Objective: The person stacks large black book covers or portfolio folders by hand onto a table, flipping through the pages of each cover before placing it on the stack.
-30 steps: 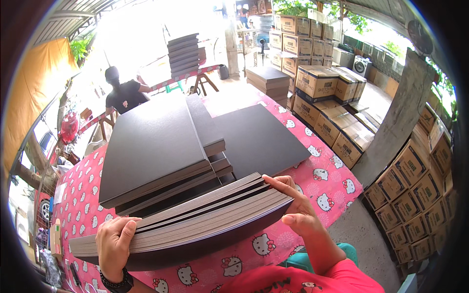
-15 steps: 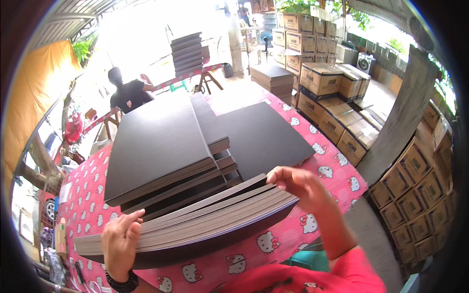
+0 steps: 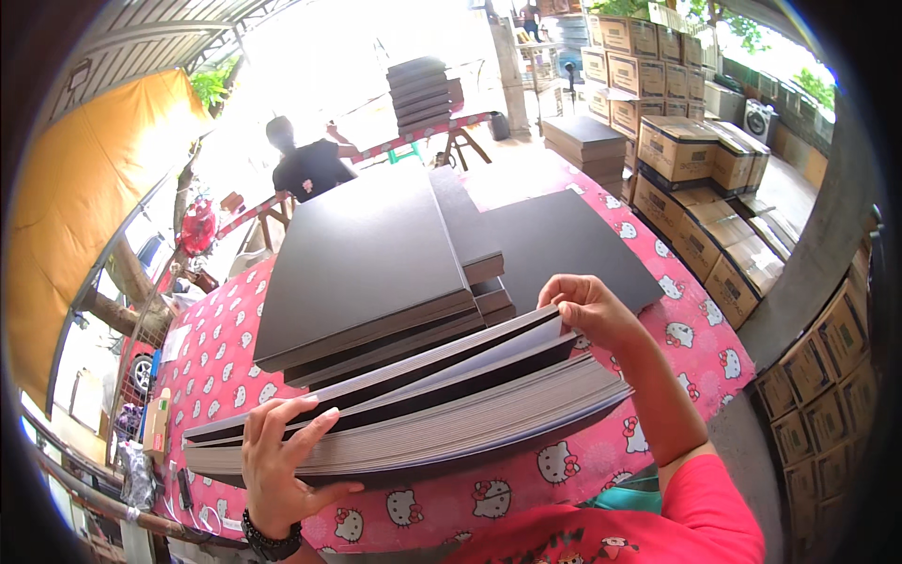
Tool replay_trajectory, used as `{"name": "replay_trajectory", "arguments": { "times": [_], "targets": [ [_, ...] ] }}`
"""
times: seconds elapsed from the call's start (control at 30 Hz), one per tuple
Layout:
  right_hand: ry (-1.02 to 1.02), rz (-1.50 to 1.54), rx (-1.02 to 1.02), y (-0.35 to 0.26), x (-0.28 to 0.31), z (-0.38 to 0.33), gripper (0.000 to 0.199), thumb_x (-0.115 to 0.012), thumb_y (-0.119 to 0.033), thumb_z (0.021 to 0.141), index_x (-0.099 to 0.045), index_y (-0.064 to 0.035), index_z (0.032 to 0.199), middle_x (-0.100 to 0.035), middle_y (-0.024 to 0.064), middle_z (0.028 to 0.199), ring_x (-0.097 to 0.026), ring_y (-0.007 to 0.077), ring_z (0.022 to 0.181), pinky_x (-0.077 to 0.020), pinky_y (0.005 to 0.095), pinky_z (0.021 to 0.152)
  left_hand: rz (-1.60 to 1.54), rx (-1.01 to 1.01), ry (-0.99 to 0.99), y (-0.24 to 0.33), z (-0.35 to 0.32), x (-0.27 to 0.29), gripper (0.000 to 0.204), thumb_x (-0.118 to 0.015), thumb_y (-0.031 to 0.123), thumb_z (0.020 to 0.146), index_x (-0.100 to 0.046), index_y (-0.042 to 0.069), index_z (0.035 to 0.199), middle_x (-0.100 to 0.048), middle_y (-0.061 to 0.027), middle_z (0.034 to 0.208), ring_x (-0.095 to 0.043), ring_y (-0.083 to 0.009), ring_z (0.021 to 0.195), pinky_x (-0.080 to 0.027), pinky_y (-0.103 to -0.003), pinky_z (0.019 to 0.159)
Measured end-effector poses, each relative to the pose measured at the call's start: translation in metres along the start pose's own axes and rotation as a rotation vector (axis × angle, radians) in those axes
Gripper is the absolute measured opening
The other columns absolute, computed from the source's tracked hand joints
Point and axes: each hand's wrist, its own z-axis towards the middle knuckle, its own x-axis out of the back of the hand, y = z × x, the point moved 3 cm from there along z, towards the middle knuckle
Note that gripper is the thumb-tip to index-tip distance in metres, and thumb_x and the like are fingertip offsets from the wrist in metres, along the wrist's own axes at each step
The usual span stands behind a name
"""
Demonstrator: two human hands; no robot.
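Covering the surface is a pink patterned cloth, with big dark boards stacked at its middle. Nearer lies a thick stack of sheets. Left hand has its grip clamped on the stack's left end; right hand pinches up the top sheets' far corner.

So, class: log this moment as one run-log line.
left hand: grips sheet stack edge | right hand: lifts top sheets, corner fanned | stack: on pink patterned table
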Motion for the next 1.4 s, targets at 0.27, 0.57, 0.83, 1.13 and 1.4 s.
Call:
{"name": "replay_trajectory", "arguments": {
  "times": [0.27, 0.57, 0.83, 1.13, 1.4],
  "targets": [
    [-0.046, 0.101, -0.082, 0.008, -0.007, -0.004, 0.027, -0.065, -0.031, 0.085, -0.059, -0.0047, 0.086, -0.057, -0.0011, 0.061, -0.057, 0.0073, 0.050, -0.0385, 0.0181, 0.044, -0.009, 0.062, -0.031, 0.003, 0.000, 0.000, 0.073, -0.082, 0.047, 0.045, -0.064, 0.014, 0.107, -0.056, -0.0089, 0.110, -0.052, -0.0310, 0.101, -0.043, -0.043, 0.087],
    [0.088, -0.451, 0.304, 0.018, -0.024, 0.016, 0.049, -0.078, -0.018, 0.072, -0.053, -0.0015, 0.110, -0.059, 0.0050, 0.093, -0.054, 0.0103, 0.080, -0.0460, 0.0275, 0.073, 0.040, 0.091, -0.008, 0.006, -0.003, -0.003, 0.068, -0.084, 0.048, 0.041, -0.064, 0.009, 0.093, -0.059, -0.0097, 0.099, -0.056, -0.0278, 0.089, -0.045, -0.040, 0.075],
    [0.361, -0.427, 0.361, -0.034, -0.027, 0.017, 0.024, -0.076, -0.017, 0.075, -0.058, -0.0014, 0.072, -0.054, -0.0035, 0.070, -0.043, 0.0042, 0.071, -0.0425, 0.0258, 0.062, -0.073, 0.194, -0.119, -0.003, -0.010, -0.010, 0.060, -0.084, 0.053, 0.043, -0.062, 0.005, 0.071, -0.060, -0.0087, 0.064, -0.060, -0.0264, 0.057, -0.046, -0.034, 0.055],
    [1.160, 0.096, 0.598, -0.138, 0.183, -0.228, 0.050, -0.058, -0.033, 0.088, -0.051, 0.0056, 0.119, -0.055, 0.0168, 0.116, -0.056, 0.0256, 0.104, -0.0467, 0.0363, 0.090, -0.106, 0.206, -0.037, -0.001, -0.010, -0.012, 0.059, -0.085, 0.049, 0.040, -0.060, 0.005, 0.070, -0.055, -0.0068, 0.059, -0.056, -0.0257, 0.054, -0.043, -0.035, 0.054],
    [1.631, -0.385, 0.304, -0.067, 0.237, -0.316, 0.068, -0.055, -0.046, 0.087, -0.045, 0.0066, 0.128, -0.046, 0.0204, 0.130, -0.046, 0.0304, 0.117, -0.0386, 0.0379, 0.098, -0.041, 0.289, -0.079, 0.001, -0.017, -0.005, 0.059, -0.085, 0.051, 0.037, -0.060, 0.008, 0.070, -0.056, -0.0051, 0.060, -0.055, -0.0252, 0.055, -0.042, -0.034, 0.056]
  ]
}}
